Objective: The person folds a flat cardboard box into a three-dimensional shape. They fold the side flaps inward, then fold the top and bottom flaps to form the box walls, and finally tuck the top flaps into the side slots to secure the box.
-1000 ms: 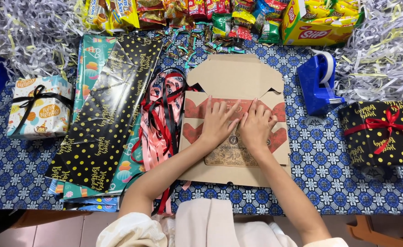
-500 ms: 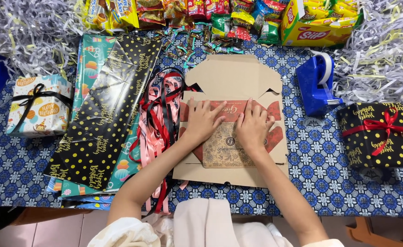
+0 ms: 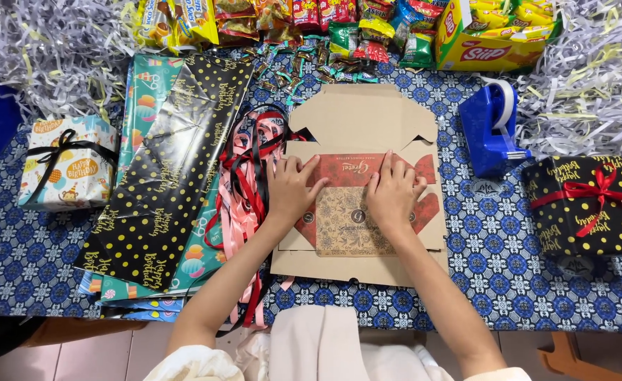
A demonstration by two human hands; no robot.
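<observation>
Cardboard, flat and matte: the unfolded box (image 3: 367, 127) lies centre-table. Left hand (image 3: 291, 189) and right hand (image 3: 393, 194) press spread, gripping nothing, on its red-and-tan patterned panel (image 3: 346, 226); glossy ribbons (image 3: 244, 183) curl left of it.

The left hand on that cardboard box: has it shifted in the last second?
Yes. The left hand has slid leftward across the box, away from the right hand and toward the ribbons; the box stays put.

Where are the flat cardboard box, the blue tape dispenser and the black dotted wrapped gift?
flat cardboard box (image 3: 357, 120), head view, bare top flap.
blue tape dispenser (image 3: 486, 137), head view, blue body.
black dotted wrapped gift (image 3: 561, 222), head view, top face.
</observation>
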